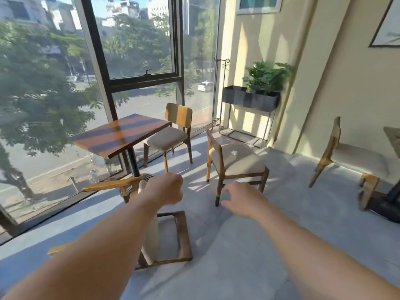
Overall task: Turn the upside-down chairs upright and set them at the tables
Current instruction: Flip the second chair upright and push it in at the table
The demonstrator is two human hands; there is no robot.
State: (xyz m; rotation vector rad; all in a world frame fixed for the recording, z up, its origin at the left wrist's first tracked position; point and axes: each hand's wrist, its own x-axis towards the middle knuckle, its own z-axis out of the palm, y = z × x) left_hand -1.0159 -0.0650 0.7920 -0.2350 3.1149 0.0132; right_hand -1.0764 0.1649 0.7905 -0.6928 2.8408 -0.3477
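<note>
Fingers of my left hand [167, 188] curl shut around a leg of the overturned wooden chair with beige cushion [166, 237], lying on the floor beside the striped wooden desk [121, 135]. My right hand [242, 200] hovers open, empty.

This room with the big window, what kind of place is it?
Probably a cafe seating area: a small striped wooden pedestal table, matching wooden chairs with beige cushioned seats, and a black metal planter stand holding greenery.
</note>
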